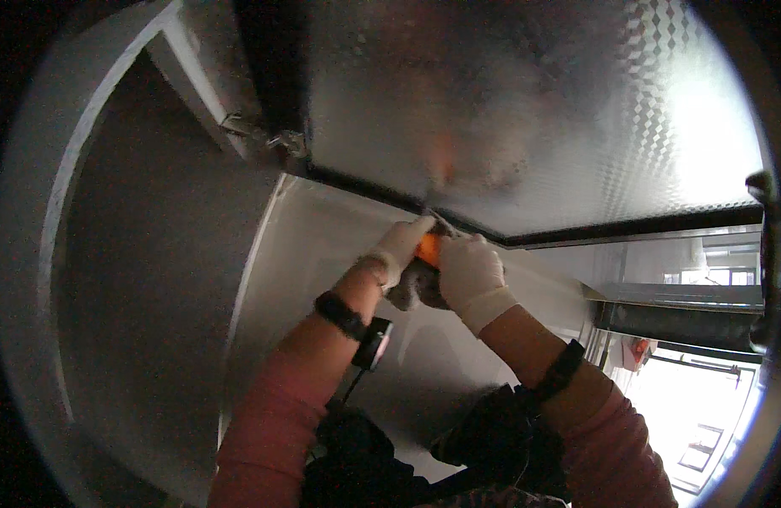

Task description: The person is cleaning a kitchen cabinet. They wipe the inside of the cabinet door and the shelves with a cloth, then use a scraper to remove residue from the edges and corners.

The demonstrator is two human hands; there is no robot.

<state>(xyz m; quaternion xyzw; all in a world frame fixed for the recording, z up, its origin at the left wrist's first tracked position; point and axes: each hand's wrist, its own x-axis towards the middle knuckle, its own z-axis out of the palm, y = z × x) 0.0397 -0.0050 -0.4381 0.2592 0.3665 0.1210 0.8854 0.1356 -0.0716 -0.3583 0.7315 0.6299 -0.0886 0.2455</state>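
Note:
Both my hands wear white gloves and meet at the dark lower edge point(463, 223) of a shiny patterned metal panel. Between them is an orange item point(428, 249), too blurred to name. Below it hangs a soft-looking grey cloth point(405, 292). My left hand point(400, 244) closes on the cloth and orange item from the left, its fingertips close to the panel's edge. My right hand point(472, 270) grips the same bundle from the right, knuckles up. The fingers hide much of what they hold. The patterned metal panel point(492, 114) reflects an orange patch above my hands.
A metal hinge point(289, 143) sits at the panel's left corner. To the left is a dark recess point(149, 254) with a pale frame point(67, 171). A pale surface point(321, 247) lies below my hands. A small device point(373, 343) with a cable hangs by my left wrist. Bright windows point(701, 406) stand at right.

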